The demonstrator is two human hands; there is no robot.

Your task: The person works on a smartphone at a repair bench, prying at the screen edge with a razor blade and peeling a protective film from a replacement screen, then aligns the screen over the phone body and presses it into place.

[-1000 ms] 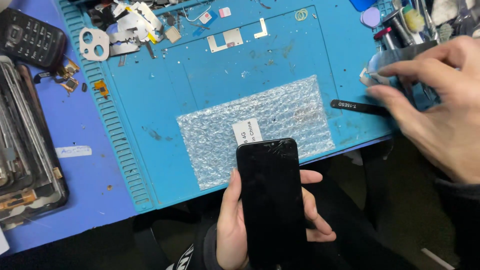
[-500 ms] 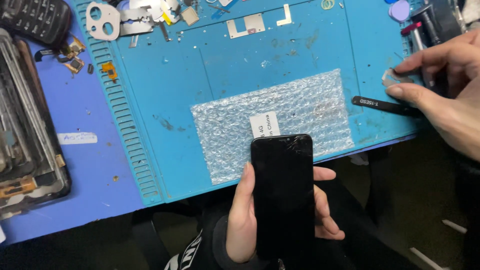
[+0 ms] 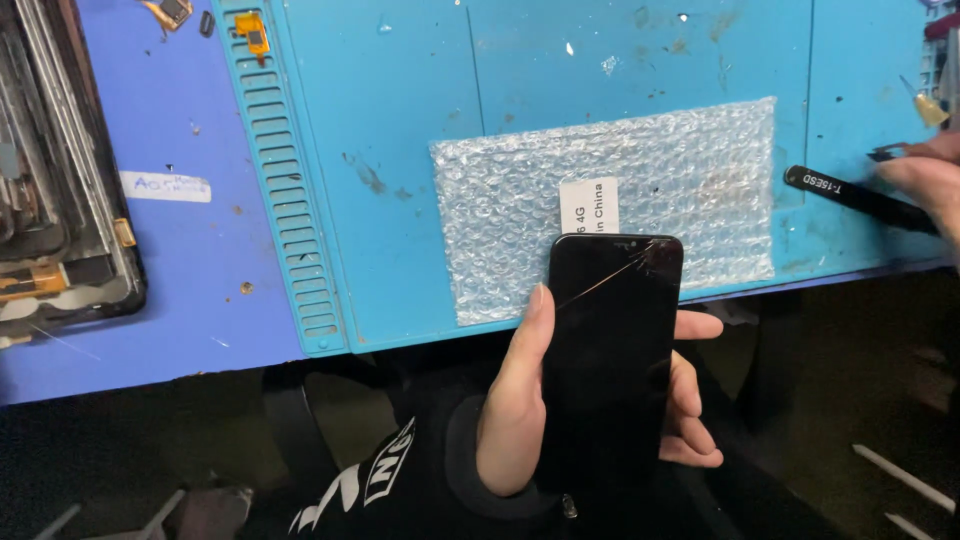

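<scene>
Smartphone (image 3: 610, 350), black, screen up and dark, sits in my left hand (image 3: 520, 400) just past the near edge of the blue repair mat (image 3: 400, 150). Thumb runs along its left side, fingers (image 3: 695, 400) wrap the right side from below; firm hold. Cracks fan out from the top right corner of the glass. The top end of the phone overlaps the near edge of a bubble-wrap sheet (image 3: 600, 190) lying flat on the mat, white label on it partly hidden by the phone.

My right hand (image 3: 925, 180) is at the far right edge, mostly cut off, fingertips on black tweezers (image 3: 850, 195) that lie on the mat; how tightly they close I cannot tell.

Left of the mat: purple table surface (image 3: 180, 280), a disassembled phone frame (image 3: 60, 200), a strip of white tape (image 3: 165, 186). A small orange flex part (image 3: 250, 30) lies on the mat's slotted edge.
</scene>
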